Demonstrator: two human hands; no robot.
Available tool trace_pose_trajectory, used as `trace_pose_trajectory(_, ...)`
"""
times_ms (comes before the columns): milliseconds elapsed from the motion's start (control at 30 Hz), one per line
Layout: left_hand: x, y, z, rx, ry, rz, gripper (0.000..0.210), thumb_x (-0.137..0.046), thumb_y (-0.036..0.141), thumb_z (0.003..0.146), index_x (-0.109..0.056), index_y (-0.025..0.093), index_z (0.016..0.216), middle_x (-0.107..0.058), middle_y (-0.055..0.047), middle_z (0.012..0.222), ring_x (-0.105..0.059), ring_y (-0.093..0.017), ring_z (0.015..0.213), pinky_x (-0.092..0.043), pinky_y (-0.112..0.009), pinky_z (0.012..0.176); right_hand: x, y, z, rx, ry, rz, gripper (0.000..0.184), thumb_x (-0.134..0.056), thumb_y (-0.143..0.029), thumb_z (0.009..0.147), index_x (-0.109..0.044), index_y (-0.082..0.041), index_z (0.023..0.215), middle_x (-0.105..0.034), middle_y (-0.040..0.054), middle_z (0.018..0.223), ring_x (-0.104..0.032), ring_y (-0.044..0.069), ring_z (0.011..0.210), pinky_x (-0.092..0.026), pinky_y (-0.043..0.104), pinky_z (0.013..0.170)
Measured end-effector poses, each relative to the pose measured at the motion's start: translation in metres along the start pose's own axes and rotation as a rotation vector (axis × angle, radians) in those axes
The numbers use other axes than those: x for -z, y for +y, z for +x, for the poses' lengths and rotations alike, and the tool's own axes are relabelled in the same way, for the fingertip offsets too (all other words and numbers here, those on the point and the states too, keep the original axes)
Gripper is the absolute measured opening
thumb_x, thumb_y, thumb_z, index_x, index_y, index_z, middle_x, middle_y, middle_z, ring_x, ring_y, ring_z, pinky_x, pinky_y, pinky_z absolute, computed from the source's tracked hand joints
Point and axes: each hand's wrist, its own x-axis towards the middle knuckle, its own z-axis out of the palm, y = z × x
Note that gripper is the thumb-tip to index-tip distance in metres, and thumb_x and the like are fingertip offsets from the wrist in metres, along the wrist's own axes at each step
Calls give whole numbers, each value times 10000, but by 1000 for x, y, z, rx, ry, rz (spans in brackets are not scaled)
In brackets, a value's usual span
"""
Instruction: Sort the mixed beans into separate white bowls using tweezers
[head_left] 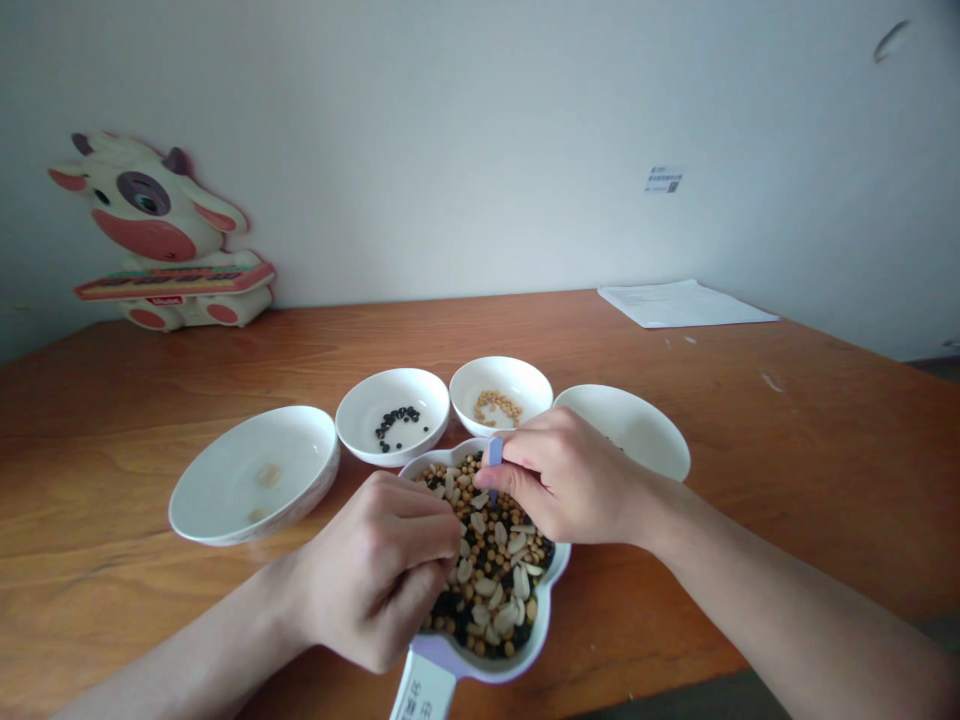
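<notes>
My right hand (pixel 566 475) pinches a small lilac plastic tool (pixel 495 452) between thumb and fingers. The tool's lower end points down into a mix of peanuts, yellow beans and dark beans; its kind is not clear. That mix fills a flower-shaped lilac pan (pixel 551 600) with a labelled handle (pixel 424 690) toward me. Over the left side of the pan, my left hand (pixel 382 565) is closed with its fingers curled in. What it holds, if anything, is hidden.
Beyond the pan stand a bowl with dark beans (pixel 356 410) and a bowl with yellow beans (pixel 525 375). A wide bowl (pixel 210 485) with pale bits lies left, another (pixel 637 430) right. A cow toy keyboard (pixel 176 280) and papers (pixel 682 305) are by the wall.
</notes>
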Motion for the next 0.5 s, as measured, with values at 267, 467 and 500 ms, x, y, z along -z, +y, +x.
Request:
trace_pose_trajectory(267,0,0,-2,15,-6,-2,241,-338,81,832,-399,183,622,-470,-1,551,-378,-137,496,-277,-307,490,1,0,1,-18,105,-24,414,-545,-256,889,-395,-158,515,-314,-48,486,-251,78,491,-213,256,512)
trace_pose_trajectory(467,-1,-1,-3,27,-14,-4,234,-339,79,827,-406,182,628,-459,2,554,-366,-135,495,-278,-308,489,-1,-1,0,-66,31,-64,391,-546,-266,900,-441,-150,541,-378,-38,493,-277,77,495,-222,256,521)
trace_pose_trajectory(500,-1,-1,-3,27,-13,-5,233,-338,76,826,-403,182,629,-457,3,553,-364,-134,494,-278,-307,490,-1,-1,-1,-68,25,-66,392,-545,-273,903,-447,-150,544,-390,-34,496,-285,79,498,-225,256,524)
